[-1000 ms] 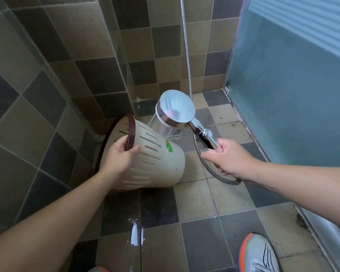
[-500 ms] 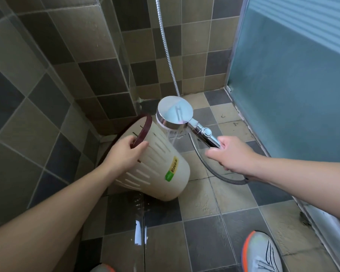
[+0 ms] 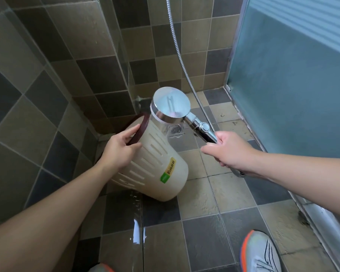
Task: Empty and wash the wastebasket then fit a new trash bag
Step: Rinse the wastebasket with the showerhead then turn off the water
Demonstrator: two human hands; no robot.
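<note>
A cream slotted wastebasket (image 3: pixel 155 169) with a dark red rim lies tilted on the tiled floor, its mouth turned toward the left wall and its base toward me. It bears a yellow and green sticker. My left hand (image 3: pixel 120 149) grips its rim, thumb on the outer wall. My right hand (image 3: pixel 229 152) holds the handle of a chrome shower head (image 3: pixel 170 105), which hovers just above the basket's upper side. Water falls from the head onto the basket's wall.
A metal hose (image 3: pixel 185 65) runs up the back wall. A floor drain (image 3: pixel 176 130) sits behind the basket. A frosted glass door (image 3: pixel 287 75) closes the right side. A puddle (image 3: pixel 137 230) lies on the near floor. My shoe (image 3: pixel 261 252) is at the bottom right.
The basket has been rolled so its sticker now faces up and its base points more toward me. The shower head shifted slightly right above it, uncovering the floor drain.
</note>
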